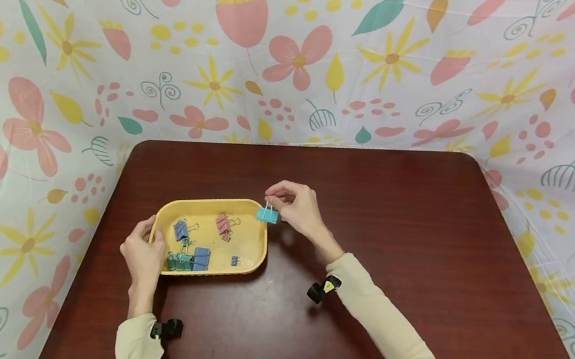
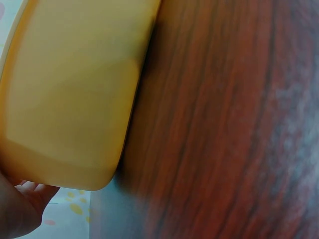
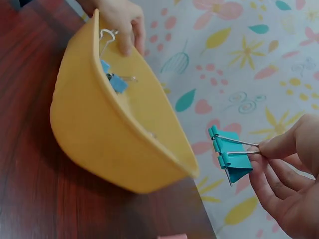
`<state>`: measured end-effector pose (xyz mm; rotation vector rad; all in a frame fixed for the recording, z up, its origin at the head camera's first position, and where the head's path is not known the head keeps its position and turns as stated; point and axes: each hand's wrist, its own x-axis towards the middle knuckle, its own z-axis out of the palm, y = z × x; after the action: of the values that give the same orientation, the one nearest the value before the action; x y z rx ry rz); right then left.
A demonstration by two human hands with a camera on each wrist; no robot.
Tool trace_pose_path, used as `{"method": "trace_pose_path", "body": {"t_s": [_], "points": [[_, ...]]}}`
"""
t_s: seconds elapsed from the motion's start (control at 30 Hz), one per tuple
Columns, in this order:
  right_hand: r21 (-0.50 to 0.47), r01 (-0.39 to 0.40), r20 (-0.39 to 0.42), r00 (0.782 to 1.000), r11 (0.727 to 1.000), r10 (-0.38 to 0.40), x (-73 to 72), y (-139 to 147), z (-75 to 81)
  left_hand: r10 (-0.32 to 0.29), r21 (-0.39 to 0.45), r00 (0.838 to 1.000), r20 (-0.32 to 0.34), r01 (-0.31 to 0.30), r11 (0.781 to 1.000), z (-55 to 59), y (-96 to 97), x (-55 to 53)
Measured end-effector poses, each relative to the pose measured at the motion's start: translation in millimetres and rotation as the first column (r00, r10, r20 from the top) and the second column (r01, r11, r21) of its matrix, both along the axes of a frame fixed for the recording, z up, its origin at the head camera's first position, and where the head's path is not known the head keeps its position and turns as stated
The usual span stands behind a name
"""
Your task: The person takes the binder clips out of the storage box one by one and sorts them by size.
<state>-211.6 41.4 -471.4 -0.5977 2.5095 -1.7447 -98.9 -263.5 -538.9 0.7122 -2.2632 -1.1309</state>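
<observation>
My right hand [image 1: 299,210] pinches a turquoise binder clip [image 1: 267,216] by its wire handles. The clip hangs by the right rim of a yellow plastic bin [image 1: 251,242]; in the right wrist view the same clip [image 3: 233,154] is apart from the bin wall. My left hand [image 1: 143,252] grips the bin's left end, thumb over the rim. Inside lie a pink clip pile [image 1: 224,226], a blue clip [image 1: 181,230], a larger blue clip [image 1: 201,258], green clips [image 1: 179,261] and a tiny blue clip [image 1: 235,261]. The left wrist view mostly shows the bin's outer wall [image 2: 70,99].
The bin stands on the left part of a dark reddish wooden table [image 1: 395,237]. A flower-patterned cloth [image 1: 297,107] hangs behind and beside it. A sliver of a pink thing [image 3: 172,237] shows at the right wrist view's bottom edge. Both wrists wear small black cameras.
</observation>
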Motion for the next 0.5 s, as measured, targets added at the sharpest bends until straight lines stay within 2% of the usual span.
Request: {"method": "trace_pose_path", "body": {"t_s": [0.13, 0.27, 0.5], "points": [[0.009, 0.004, 0.030, 1.000, 1.000, -0.004, 0.4, 13, -1.9, 0.000, 0.005, 1.000, -0.004, 0.000, 1.000, 0.9, -0.5, 0.6], [0.051, 0.002, 0.013, 1.000, 0.999, -0.003, 1.5, 25, -9.1, -0.001, 0.013, 1.000, -0.001, 0.001, 1.000, 1.8, -0.7, -0.1], [0.103, -0.016, 0.025, 1.000, 0.995, 0.013, 10.6, 38, -35.9, 0.002, 0.025, 1.000, 0.004, -0.002, 1.000, 1.2, 0.2, 0.8]]}}
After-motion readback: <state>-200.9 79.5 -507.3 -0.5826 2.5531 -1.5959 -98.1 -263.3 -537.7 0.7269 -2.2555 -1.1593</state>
